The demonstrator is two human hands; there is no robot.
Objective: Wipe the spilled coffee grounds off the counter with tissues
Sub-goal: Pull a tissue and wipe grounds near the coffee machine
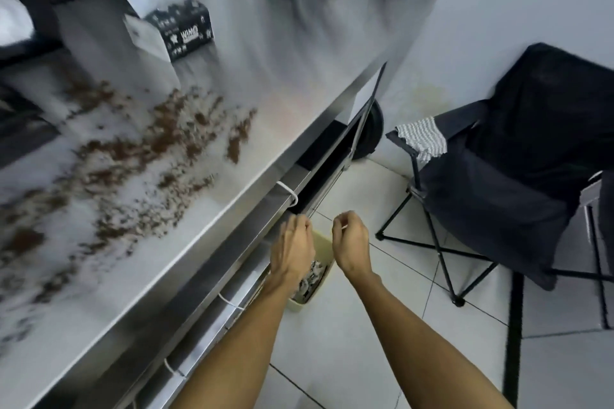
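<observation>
— Well, where were the coffee grounds (pixel 139 156)?
— Strewn over the counter (pixel 299 76), largely unwiped. The tissue box (pixel 172 33) stood at the counter's back.
— And the hands?
— Off the counter's front edge, above a bin (pixel 324 249). The left hand (pixel 292 244) hung loose and empty. The right hand (pixel 352 239) was curled, and I couldn't tell whether it held anything. I judged it best to take a fresh tissue and gather the grounds edgeward gently.
</observation>
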